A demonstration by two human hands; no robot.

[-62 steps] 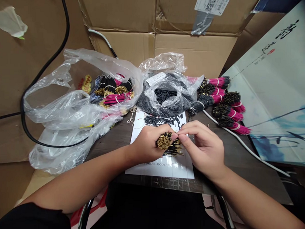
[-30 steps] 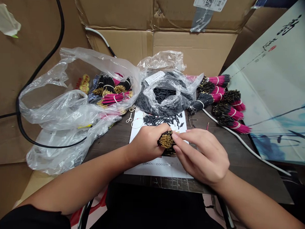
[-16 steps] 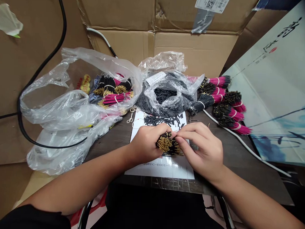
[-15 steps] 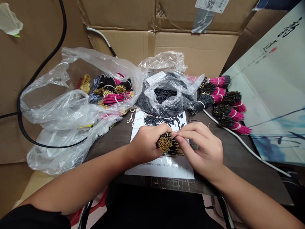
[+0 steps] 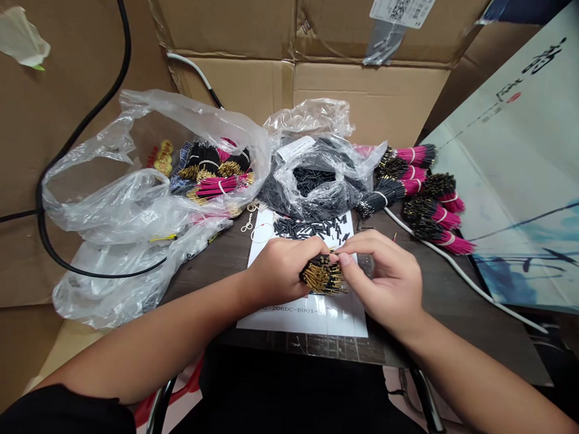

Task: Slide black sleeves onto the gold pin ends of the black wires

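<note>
We clamp wire bundle (image 5: 321,276) in left hand (image 5: 280,272), frame centre, over white sheet (image 5: 314,320). Right hand (image 5: 386,285) pinches its gold tips. We judge it light, floppy, prone to splaying; grip around the middle.

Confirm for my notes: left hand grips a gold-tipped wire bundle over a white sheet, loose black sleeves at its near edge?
No: head view shows loose black sleeves at the sheet's far edge, beyond the wire bundle in the left hand.
</note>
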